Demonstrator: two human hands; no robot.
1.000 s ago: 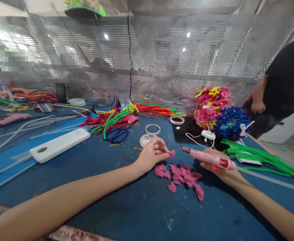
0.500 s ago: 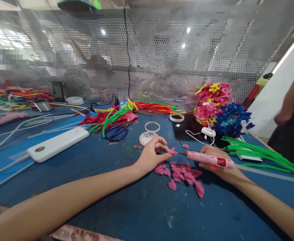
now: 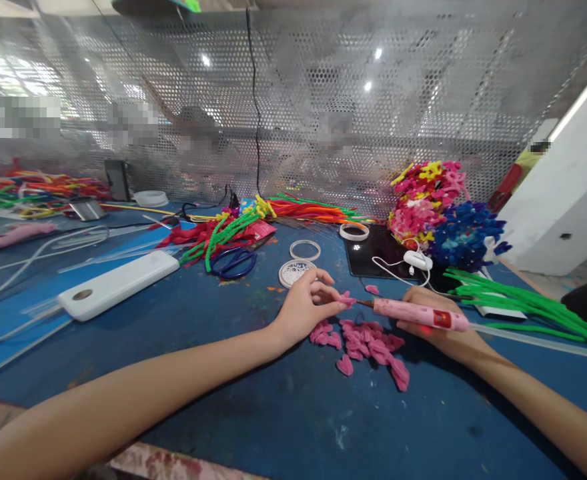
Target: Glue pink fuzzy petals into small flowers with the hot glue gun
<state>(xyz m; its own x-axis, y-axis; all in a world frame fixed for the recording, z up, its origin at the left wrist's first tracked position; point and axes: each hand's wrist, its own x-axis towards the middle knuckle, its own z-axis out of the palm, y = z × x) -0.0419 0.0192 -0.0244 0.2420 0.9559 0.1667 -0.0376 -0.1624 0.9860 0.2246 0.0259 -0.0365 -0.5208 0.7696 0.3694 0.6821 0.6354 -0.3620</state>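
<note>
Since a second ago the pink glue pen (image 3: 420, 315) has slid left, so its dark tip now sits almost touching the little pink petal (image 3: 346, 301), and the person who stood at the far right has mostly gone out of view.

Left hand (image 3: 307, 308) pinches that petal between thumb and fingertips, held just above the pile of pink petals (image 3: 368, 341) on the blue bench (image 3: 253, 407). Right hand (image 3: 436, 320) is wrapped around the pen, resting low on the bench just right of the pile.

To do this bit well, I reckon you keep the right wrist planted so the tip doesn't wander, and put a small dot on the petal's edge, away from the pinching fingers, since that nozzle is probably hot. Hold the petal steady, don't squash it. One stray petal (image 3: 372, 289) lies just beyond the tip, so watch for drips on it.
</note>
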